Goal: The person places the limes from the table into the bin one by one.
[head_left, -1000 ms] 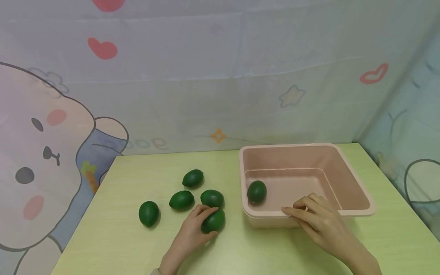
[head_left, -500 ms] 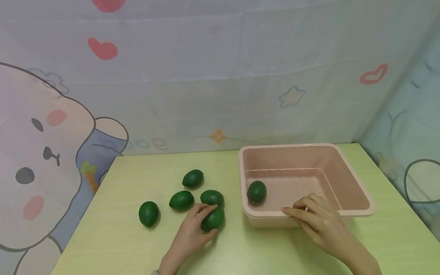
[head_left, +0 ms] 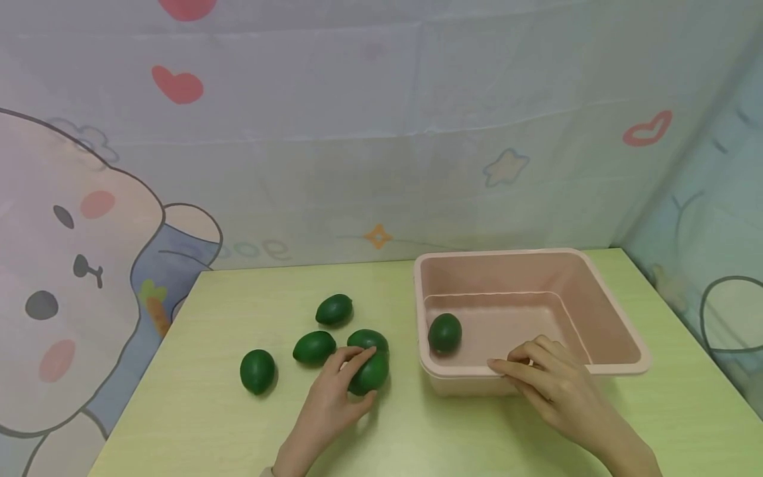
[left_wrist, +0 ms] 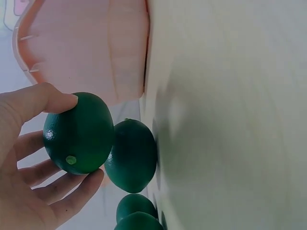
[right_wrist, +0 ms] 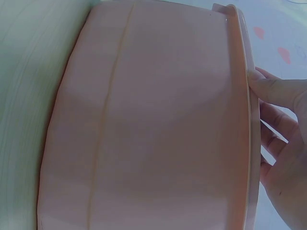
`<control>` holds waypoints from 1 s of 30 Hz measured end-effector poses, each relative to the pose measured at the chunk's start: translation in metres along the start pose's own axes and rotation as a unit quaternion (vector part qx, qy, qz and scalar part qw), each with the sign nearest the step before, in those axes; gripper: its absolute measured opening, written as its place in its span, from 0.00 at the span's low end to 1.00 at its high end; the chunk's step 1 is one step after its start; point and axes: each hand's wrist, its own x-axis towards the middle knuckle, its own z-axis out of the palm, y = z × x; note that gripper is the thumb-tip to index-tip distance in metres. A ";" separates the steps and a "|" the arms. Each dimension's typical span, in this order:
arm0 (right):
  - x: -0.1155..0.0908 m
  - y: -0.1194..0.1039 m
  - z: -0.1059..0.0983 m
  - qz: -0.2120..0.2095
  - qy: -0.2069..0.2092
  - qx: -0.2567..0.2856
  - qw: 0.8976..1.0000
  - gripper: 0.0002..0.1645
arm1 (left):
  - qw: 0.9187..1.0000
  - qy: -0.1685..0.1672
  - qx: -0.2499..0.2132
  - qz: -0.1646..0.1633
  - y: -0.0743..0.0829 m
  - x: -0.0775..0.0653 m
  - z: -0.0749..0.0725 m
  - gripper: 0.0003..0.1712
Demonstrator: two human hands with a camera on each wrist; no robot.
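Note:
My left hand (head_left: 330, 394) grips a dark green lime (head_left: 369, 374) between thumb and fingers. In the left wrist view that lime (left_wrist: 79, 134) is held off the tabletop, overlapping another lime (left_wrist: 132, 155) that rests on the table. The head view shows this second lime (head_left: 366, 339) just behind the held one, partly covered. My right hand (head_left: 557, 384) pinches the near rim of a pink plastic basin (head_left: 530, 371). Seen from the right wrist, the thumb (right_wrist: 271, 91) lies on the outside of the rim with the fingers behind it. One lime (head_left: 444, 333) lies in the basin's left corner.
Three more limes lie farther left: one at the back (head_left: 334, 310), a middle lime (head_left: 314, 348) and a leftmost lime (head_left: 257, 371). A printed cloth (head_left: 357, 165) hangs behind the light yellow-green table (head_left: 197, 424).
My left hand has shifted slightly away from me with the lime, which now covers more of the lime behind it. My right hand and the basin have stayed in place.

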 end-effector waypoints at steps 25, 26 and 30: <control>-0.003 0.000 0.000 0.008 -0.007 -0.005 1.000 0.22 | 0.996 0.073 0.016 0.044 0.012 0.014 -0.019 0.39; -0.002 0.000 0.001 0.006 -0.005 -0.004 1.000 0.22 | 0.996 0.075 0.017 0.047 0.013 0.014 -0.020 0.39; -0.001 0.001 0.001 0.001 0.000 -0.001 1.000 0.21 | 0.995 0.083 0.020 0.056 0.016 0.017 -0.023 0.39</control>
